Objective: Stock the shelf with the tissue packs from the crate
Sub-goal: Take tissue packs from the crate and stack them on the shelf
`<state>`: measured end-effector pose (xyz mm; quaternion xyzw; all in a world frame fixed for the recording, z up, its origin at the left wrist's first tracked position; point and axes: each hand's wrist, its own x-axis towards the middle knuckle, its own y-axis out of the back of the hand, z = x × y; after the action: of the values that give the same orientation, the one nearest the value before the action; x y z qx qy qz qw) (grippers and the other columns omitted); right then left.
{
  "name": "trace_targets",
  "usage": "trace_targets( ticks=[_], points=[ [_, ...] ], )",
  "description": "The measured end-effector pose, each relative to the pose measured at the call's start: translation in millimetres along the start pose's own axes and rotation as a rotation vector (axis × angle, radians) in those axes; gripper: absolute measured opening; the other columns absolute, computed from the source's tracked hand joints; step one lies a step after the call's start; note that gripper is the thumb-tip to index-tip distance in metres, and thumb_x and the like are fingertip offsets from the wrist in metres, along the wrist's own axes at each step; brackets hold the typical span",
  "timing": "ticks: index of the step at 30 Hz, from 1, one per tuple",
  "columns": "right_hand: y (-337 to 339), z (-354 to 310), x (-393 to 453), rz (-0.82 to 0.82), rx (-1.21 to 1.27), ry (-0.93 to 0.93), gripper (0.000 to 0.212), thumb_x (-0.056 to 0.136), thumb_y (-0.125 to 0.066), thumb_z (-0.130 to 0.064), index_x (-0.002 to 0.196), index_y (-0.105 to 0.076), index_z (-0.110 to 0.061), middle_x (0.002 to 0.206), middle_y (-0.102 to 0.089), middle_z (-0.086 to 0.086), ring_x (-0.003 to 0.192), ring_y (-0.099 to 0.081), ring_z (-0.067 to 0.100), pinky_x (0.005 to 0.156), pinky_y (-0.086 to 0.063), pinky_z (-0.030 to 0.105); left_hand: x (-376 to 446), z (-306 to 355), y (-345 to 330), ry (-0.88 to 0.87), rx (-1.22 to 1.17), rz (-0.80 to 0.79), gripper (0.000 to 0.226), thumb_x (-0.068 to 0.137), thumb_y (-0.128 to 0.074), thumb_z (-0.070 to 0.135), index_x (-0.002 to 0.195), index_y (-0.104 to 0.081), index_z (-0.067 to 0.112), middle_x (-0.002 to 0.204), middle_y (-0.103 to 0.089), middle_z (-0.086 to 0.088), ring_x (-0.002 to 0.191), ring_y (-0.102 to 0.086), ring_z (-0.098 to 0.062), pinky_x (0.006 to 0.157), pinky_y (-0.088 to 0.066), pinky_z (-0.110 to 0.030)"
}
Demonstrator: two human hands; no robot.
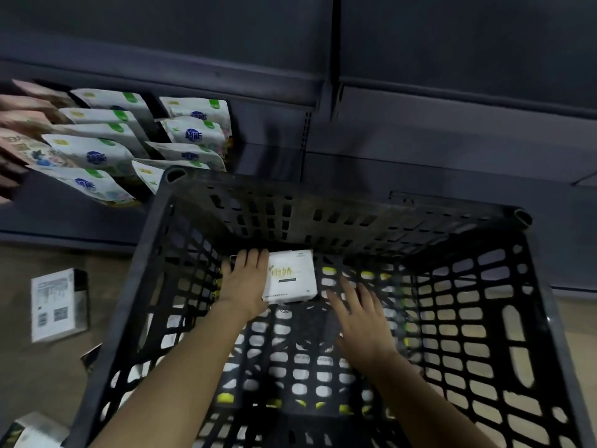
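Note:
A black perforated crate [155, 240] stands in front of the dark shelf [226, 82]. One white tissue pack [290, 275] with green lettering lies at the crate's far end on its bottom. My left hand [243, 284] lies flat along the pack's left side, fingers straight and touching it. My right hand [358, 313] hovers to the right of the pack with fingers spread, holding nothing.
White pouches with blue logos [97, 153] and pink packs [22, 124] fill the shelf at left. The shelf's right part is bare. A white box [56, 305] lies on the brown floor left of the crate, another box [29, 431] at bottom left.

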<state>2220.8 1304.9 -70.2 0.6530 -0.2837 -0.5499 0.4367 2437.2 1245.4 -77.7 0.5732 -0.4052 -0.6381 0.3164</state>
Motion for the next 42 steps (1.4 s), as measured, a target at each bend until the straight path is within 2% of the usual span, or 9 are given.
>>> trace_targets(
  ticks=[7,9,12,14,21,27,33,38,42],
  points=[
    [79,-12,-61,-0.014,-0.038,-0.028,0.076,0.094,-0.050,-0.036,0.151,-0.002,-0.022,0.158,0.009,0.009,0.144,0.001,0.034,0.115,-0.004,0.046,-60,8,62,-0.098,-0.044,0.043,0.092,0.075,-0.068,0.034,0.145,-0.013,0.012,0.141,-0.024,-0.005,0.131,-0.022,-0.024,0.111,-0.022,-0.049],
    [111,-17,-80,0.019,-0.034,-0.049,0.084,0.084,-0.064,-0.041,0.150,-0.017,-0.020,0.157,-0.008,0.013,0.142,-0.014,0.038,0.114,-0.015,0.049,-80,12,91,-0.119,-0.054,0.050,0.095,0.074,-0.070,0.037,0.145,-0.013,0.013,0.141,-0.024,-0.005,0.132,-0.021,-0.023,0.111,-0.021,-0.048],
    [153,-17,-106,0.117,0.003,-0.066,0.100,0.030,-0.092,-0.045,0.121,-0.063,-0.015,0.129,-0.057,0.017,0.109,-0.059,0.041,0.086,-0.050,0.052,-112,17,139,-0.151,-0.071,0.072,0.096,0.074,-0.070,0.042,0.146,-0.013,0.014,0.142,-0.022,-0.004,0.134,-0.018,-0.023,0.113,-0.018,-0.048],
    [183,-19,-122,0.119,0.053,-0.091,0.102,0.019,-0.093,-0.044,0.114,-0.068,-0.014,0.120,-0.063,0.016,0.098,-0.065,0.039,0.077,-0.054,0.050,-133,20,173,-0.174,-0.083,0.097,0.092,0.076,-0.068,0.039,0.146,-0.012,0.014,0.143,-0.021,-0.004,0.135,-0.017,-0.023,0.113,-0.016,-0.047],
    [286,-23,-173,0.287,0.117,-0.105,0.122,0.022,-0.092,-0.039,0.132,-0.045,-0.014,0.129,-0.055,0.015,0.104,-0.063,0.036,0.077,-0.053,0.051,-193,38,289,-0.248,-0.129,0.243,0.089,0.082,-0.060,0.045,0.148,-0.010,0.014,0.146,-0.020,-0.002,0.137,-0.015,-0.021,0.115,-0.011,-0.044],
    [357,-6,-207,0.553,0.170,-0.134,0.115,0.038,-0.089,-0.021,0.140,-0.036,-0.017,0.140,-0.039,0.013,0.120,-0.041,0.030,0.083,-0.050,0.054,-233,54,368,-0.296,-0.118,0.352,0.091,0.081,-0.062,0.041,0.148,-0.006,0.016,0.146,-0.016,-0.001,0.137,-0.010,-0.020,0.116,-0.008,-0.042],
    [403,14,-248,0.767,0.196,-0.118,0.099,0.053,-0.084,-0.019,0.139,-0.034,-0.014,0.138,-0.039,0.013,0.113,-0.056,0.032,0.085,-0.050,0.052,-260,75,433,-0.414,-0.066,0.507,0.085,0.081,-0.061,0.034,0.148,-0.013,0.013,0.144,-0.022,-0.003,0.136,-0.014,-0.021,0.115,-0.002,-0.044],
    [441,36,-273,0.906,0.115,-0.089,0.096,0.055,-0.083,-0.021,0.137,-0.035,-0.013,0.131,-0.045,0.015,0.111,-0.046,0.027,0.087,-0.050,0.044,-271,90,462,-0.517,-0.034,0.731,0.098,0.048,-0.081,0.039,0.131,-0.038,0.010,0.120,-0.047,-0.004,0.116,-0.041,-0.023,0.098,-0.043,-0.053],
    [474,55,-290,0.994,0.059,-0.107,0.095,0.051,-0.080,-0.020,0.135,-0.038,-0.010,0.126,-0.042,0.014,0.103,-0.048,0.027,0.081,-0.050,0.039,-273,97,493,-0.626,0.062,0.956,0.108,0.038,-0.086,0.046,0.128,-0.042,0.007,0.119,-0.044,-0.007,0.112,-0.042,-0.024,0.096,-0.041,-0.056]
  ],
)
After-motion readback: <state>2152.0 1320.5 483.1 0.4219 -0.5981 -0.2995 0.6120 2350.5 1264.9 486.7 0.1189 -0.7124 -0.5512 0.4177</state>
